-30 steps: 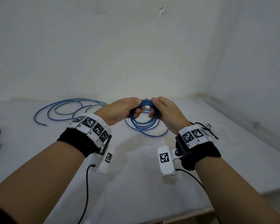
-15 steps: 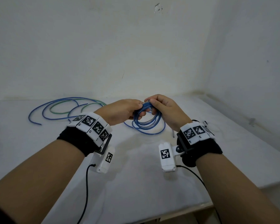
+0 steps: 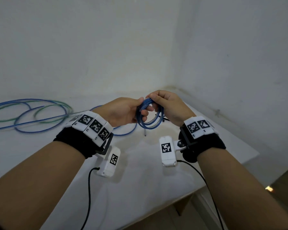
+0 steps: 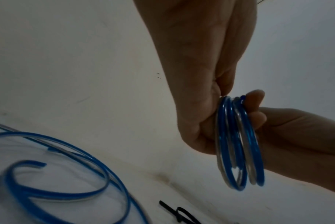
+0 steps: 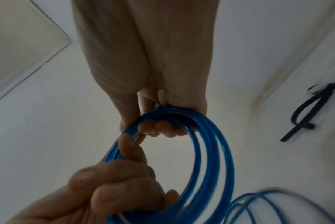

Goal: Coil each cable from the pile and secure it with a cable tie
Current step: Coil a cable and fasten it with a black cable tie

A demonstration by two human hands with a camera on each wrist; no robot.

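A blue cable wound into a small coil (image 3: 150, 117) hangs in the air above the white table (image 3: 140, 171). My left hand (image 3: 128, 112) grips the coil's left side with curled fingers. My right hand (image 3: 165, 105) pinches its top from the right. The left wrist view shows the coil (image 4: 239, 144) edge-on between both hands. In the right wrist view the coil (image 5: 210, 151) is a round loop, with fingertips (image 5: 157, 127) curled over its top. Black cable ties (image 5: 306, 115) lie on the table near the coil.
Loose blue and green cables (image 3: 28, 113) sprawl over the table's left side, with a blue loop (image 4: 57, 174) close under my left hand. Walls meet in a corner behind the hands. The table's front edge (image 3: 181, 196) runs to the lower right.
Both hands have lifted the coil higher off the table and drawn it tighter and more upright. The view has shifted right, so the loose cables sit further left.
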